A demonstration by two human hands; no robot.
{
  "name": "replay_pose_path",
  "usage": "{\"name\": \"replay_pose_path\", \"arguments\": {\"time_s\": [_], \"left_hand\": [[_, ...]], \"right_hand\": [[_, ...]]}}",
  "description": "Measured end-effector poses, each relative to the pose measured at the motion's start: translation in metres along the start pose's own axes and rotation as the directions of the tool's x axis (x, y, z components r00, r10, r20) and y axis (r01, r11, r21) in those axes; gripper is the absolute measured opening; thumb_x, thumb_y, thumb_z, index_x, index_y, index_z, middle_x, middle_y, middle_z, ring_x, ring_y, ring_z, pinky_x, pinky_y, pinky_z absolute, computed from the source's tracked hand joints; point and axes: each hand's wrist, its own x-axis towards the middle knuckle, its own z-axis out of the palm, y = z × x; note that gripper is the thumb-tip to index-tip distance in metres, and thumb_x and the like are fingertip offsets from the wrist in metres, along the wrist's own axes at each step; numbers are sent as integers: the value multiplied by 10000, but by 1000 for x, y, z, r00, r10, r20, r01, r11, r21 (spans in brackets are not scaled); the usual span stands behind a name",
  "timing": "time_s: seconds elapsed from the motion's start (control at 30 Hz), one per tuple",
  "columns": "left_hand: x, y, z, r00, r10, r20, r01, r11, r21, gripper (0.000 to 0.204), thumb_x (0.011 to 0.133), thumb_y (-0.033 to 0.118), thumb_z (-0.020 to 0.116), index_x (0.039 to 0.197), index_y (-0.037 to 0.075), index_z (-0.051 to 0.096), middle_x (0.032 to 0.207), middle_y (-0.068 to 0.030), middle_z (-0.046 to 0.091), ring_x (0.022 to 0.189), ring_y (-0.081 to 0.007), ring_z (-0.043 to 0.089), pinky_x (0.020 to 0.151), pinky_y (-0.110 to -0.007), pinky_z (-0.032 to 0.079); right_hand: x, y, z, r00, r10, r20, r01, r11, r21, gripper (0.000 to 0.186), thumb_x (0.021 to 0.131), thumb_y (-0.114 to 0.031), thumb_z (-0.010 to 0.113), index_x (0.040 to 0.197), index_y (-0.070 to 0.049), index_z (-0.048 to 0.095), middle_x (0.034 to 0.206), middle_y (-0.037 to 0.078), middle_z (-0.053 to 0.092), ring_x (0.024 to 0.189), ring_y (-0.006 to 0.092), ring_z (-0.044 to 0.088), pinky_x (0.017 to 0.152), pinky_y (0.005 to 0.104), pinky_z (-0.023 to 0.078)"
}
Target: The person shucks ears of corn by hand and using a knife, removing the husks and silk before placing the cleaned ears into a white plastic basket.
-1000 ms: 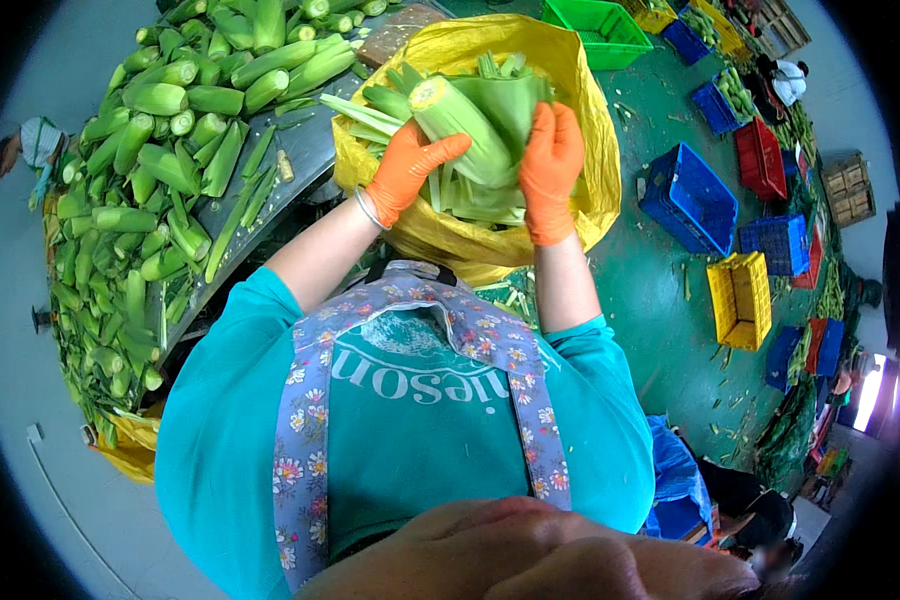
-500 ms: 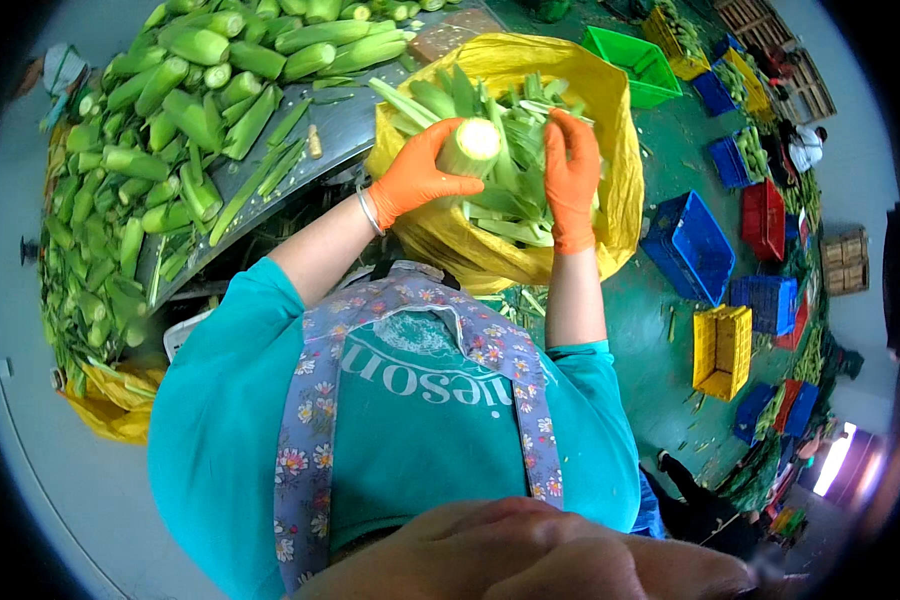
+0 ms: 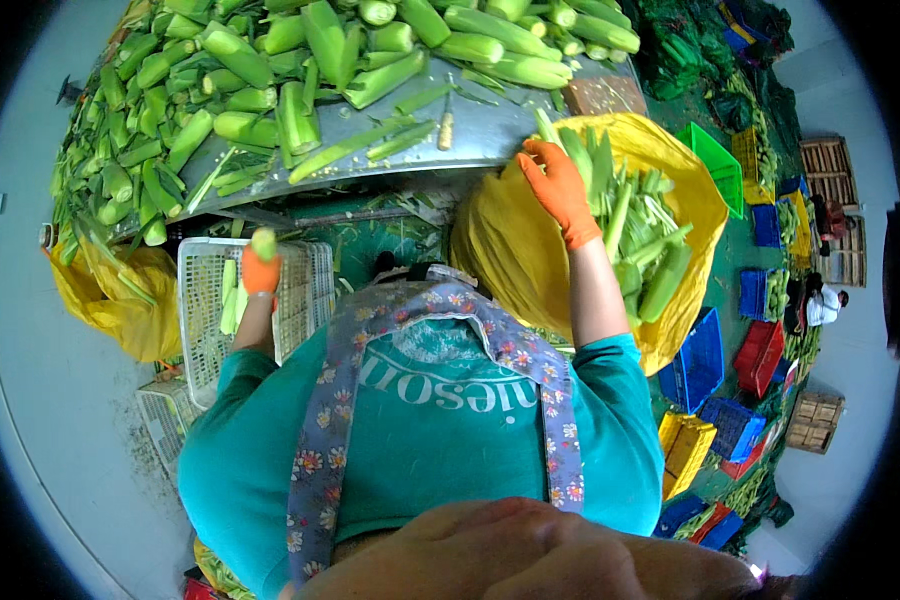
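An orange-gloved hand, my left hand (image 3: pixel 261 268), is closed on a pale green ear of corn (image 3: pixel 263 242). It is held over a white plastic crate (image 3: pixel 198 330), inside which several pale ears (image 3: pixel 231 298) lie. My right hand (image 3: pixel 558 195), gloved in orange too, is raised above the near-left part of a yellow sack (image 3: pixel 495 225), its fingers apart and nothing visible in them. Stripped green husks (image 3: pixel 625 215) fill the sack's mouth. Ahead, a metal table (image 3: pixel 370 150) bears a large heap of corn in the husk (image 3: pixel 240 60).
A wooden-handled knife (image 3: pixel 446 130) lies near the table's front edge, left of a brown block (image 3: pixel 606 95). Another yellow sack (image 3: pixel 120 305) stands left of the white crate. Rightward on the green floor are a green crate (image 3: pixel 715 168), blue crates (image 3: pixel 695 360) and a yellow crate (image 3: pixel 684 452).
My left hand has carried the ear of corn from above the yellow sack leftward to the white crate. The whole view has turned left. My right hand stays by the sack.
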Motion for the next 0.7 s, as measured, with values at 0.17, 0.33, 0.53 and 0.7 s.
{"name": "replay_pose_path", "arguments": {"time_s": [0.17,0.33,0.53,0.7], "left_hand": [[-43,-128,-20,845,-535,7,489,778,394,518,777,300,730,1215,85,556,1178,-192,644,1106,-399,610,881,-500,509],[-42,-141,8,819,-574,-16,527,740,418,808,744,418,766,1343,-43,481,1232,-235,618,1077,-380,640,912,-458,517],[2,18,39,883,60,466,194,857,-478,384,884,211,693,1186,-21,643,1115,-149,707,1007,-250,689,899,-327,527],[55,197,28,662,631,404,-52,576,-816,349,941,210,669,1211,-10,639,1249,-109,652,1120,-176,621,950,-310,495]], "right_hand": [[90,18,67,985,-57,162,96,965,-242,475,909,-386,633,1228,-34,632,1215,167,639,1139,340,591,960,413,487],[186,5,93,994,-61,87,102,762,-640,609,838,-348,699,1365,-98,526,1373,113,544,1257,328,509,1000,434,465],[256,29,126,990,-135,-33,50,569,-821,797,722,-374,784,1391,-99,449,1320,73,575,1210,306,540,909,428,518],[222,-4,139,888,435,147,-367,865,-343,696,706,-608,710,941,47,730,970,221,721,898,318,697,799,408,535]]}}
